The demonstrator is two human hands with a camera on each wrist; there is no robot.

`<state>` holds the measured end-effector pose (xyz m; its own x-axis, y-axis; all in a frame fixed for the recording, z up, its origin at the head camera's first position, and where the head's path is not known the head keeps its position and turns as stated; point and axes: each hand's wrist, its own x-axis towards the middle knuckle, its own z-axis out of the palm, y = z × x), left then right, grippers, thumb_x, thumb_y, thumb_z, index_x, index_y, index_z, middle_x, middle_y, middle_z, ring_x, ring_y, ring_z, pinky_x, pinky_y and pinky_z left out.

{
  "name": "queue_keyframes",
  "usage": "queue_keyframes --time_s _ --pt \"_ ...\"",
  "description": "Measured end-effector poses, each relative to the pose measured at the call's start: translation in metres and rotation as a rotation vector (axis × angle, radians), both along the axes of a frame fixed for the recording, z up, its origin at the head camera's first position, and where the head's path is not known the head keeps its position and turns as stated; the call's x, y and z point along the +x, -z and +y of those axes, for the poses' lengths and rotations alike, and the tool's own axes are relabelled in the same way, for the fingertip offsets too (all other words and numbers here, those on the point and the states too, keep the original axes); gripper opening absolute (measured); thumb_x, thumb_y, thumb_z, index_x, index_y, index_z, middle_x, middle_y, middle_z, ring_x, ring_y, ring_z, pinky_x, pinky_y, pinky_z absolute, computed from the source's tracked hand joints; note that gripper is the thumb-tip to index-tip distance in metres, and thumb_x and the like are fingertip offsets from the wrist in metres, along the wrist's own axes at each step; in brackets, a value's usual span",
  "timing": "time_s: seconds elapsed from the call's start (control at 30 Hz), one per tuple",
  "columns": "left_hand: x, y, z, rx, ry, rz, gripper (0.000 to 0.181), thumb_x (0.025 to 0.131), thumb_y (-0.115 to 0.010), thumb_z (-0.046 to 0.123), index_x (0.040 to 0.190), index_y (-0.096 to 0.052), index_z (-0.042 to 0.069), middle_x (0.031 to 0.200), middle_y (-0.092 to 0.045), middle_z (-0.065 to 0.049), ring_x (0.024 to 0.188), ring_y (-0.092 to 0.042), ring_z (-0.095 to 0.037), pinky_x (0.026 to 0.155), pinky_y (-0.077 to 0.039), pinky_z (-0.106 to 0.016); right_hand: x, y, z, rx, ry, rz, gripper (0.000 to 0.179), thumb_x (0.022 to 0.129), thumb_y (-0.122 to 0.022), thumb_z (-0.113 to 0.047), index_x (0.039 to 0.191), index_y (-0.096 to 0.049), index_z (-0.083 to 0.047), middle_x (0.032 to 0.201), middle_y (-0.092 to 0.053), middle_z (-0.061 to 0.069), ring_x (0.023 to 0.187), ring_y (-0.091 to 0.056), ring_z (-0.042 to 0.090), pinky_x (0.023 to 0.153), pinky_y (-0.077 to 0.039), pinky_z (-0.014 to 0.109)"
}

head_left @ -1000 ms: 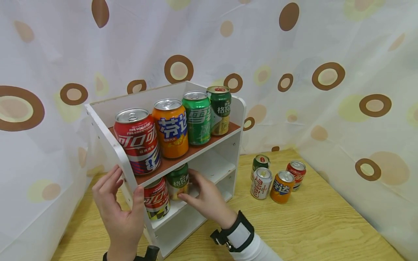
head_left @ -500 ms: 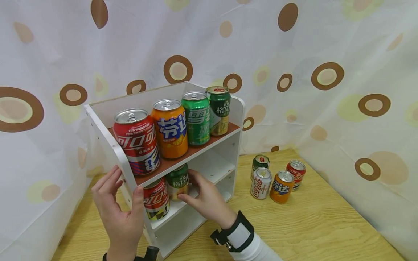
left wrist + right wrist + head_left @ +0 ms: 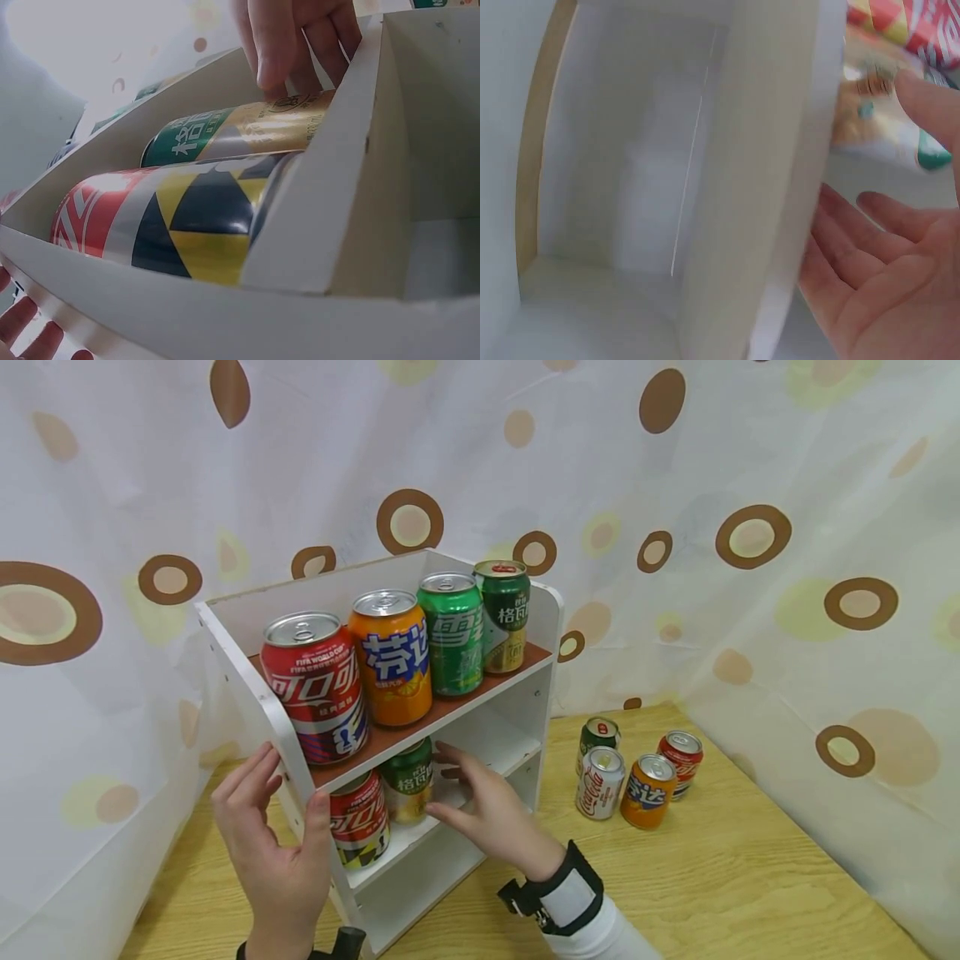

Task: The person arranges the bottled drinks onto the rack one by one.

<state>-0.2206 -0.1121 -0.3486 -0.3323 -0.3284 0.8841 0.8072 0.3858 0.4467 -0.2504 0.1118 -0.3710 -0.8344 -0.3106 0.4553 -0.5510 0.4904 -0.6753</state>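
A small white shelf unit [image 3: 480, 727] stands on the table. On its middle level, at the left end, a red cola can [image 3: 360, 822] and a green-and-gold drink can [image 3: 408, 785] stand upright side by side. My right hand [image 3: 495, 818] is just right of the green-and-gold can, fingers extended and thumb apart; the right wrist view shows a gap between its palm and the can. My left hand [image 3: 281, 860] touches the outer left side panel with its fingers spread and holds nothing. In the left wrist view the can bases face the shelf board [image 3: 315, 225].
On the red-brown top level stand a red cola can [image 3: 315, 689], an orange soda can [image 3: 390, 660], a green can [image 3: 452, 635] and a dark green can [image 3: 502, 618]. Several more cans, including a white one [image 3: 600, 783], stand on the table [image 3: 712, 885] to the right.
My right hand has let go of the green-and-gold can and drawn back a little to the right. The can stays on the middle level; my left hand has not moved.
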Motion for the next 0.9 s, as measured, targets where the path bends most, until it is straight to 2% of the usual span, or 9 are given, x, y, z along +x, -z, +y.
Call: queue_keyframes --time_s 0.23,0.47,0.6,0.67,0.83,0.9 --pt "-0.001 0.001 0.000 0.003 -0.006 0.008 0.064 0.099 -0.067 0.038 0.130 -0.052 -0.015 0.142 -0.050 0.001 0.129 -0.045 -0.012 0.102 -0.041 -0.018 -0.001 -0.003 0.030 0.039 0.062 0.140 0.056 0.093 -0.076 -0.014 0.143 -0.055 -0.001 0.140 -0.063 0.017 0.118 -0.067 0.032 0.097 -0.056 0.050" --pt "-0.001 0.001 0.000 -0.004 -0.001 0.012 0.063 0.099 -0.067 0.038 0.131 -0.052 -0.015 0.142 -0.050 -0.002 0.129 -0.045 -0.012 0.102 -0.042 -0.018 0.004 -0.012 0.076 -0.003 0.271 0.176 0.039 0.096 -0.073 -0.014 0.134 -0.065 -0.008 0.131 -0.068 0.009 0.113 -0.067 0.026 0.096 -0.056 0.048" --pt "-0.002 0.002 0.000 -0.012 0.001 0.010 0.062 0.099 -0.067 0.036 0.132 -0.052 -0.014 0.142 -0.051 -0.005 0.130 -0.045 -0.012 0.104 -0.043 -0.019 0.007 -0.013 0.111 -0.015 0.396 0.263 0.032 0.096 -0.072 -0.010 0.128 -0.068 -0.008 0.123 -0.071 0.009 0.107 -0.069 0.026 0.093 -0.056 0.037" --pt "-0.002 0.002 0.000 -0.016 0.002 0.006 0.062 0.099 -0.067 0.036 0.132 -0.052 -0.014 0.142 -0.050 -0.006 0.130 -0.045 -0.013 0.104 -0.043 -0.019 0.009 -0.014 0.128 -0.020 0.466 0.297 0.030 0.097 -0.071 -0.009 0.126 -0.070 -0.008 0.119 -0.071 0.010 0.104 -0.068 0.025 0.091 -0.054 0.027" --pt "-0.002 0.002 -0.001 -0.017 0.002 0.005 0.061 0.099 -0.067 0.034 0.133 -0.052 -0.014 0.143 -0.049 -0.003 0.131 -0.045 -0.013 0.104 -0.043 -0.019 0.014 -0.015 0.168 -0.022 0.612 0.330 0.027 0.099 -0.067 -0.007 0.126 -0.068 -0.003 0.119 -0.070 0.016 0.105 -0.065 0.028 0.091 -0.042 0.011" --pt "-0.002 0.002 -0.001 -0.015 -0.001 0.009 0.061 0.099 -0.067 0.034 0.133 -0.052 -0.014 0.143 -0.049 -0.002 0.131 -0.046 -0.013 0.104 -0.043 -0.018 0.015 -0.014 0.182 -0.023 0.652 0.341 0.028 0.099 -0.066 -0.006 0.126 -0.067 -0.001 0.120 -0.068 0.018 0.106 -0.063 0.029 0.091 -0.040 0.011"
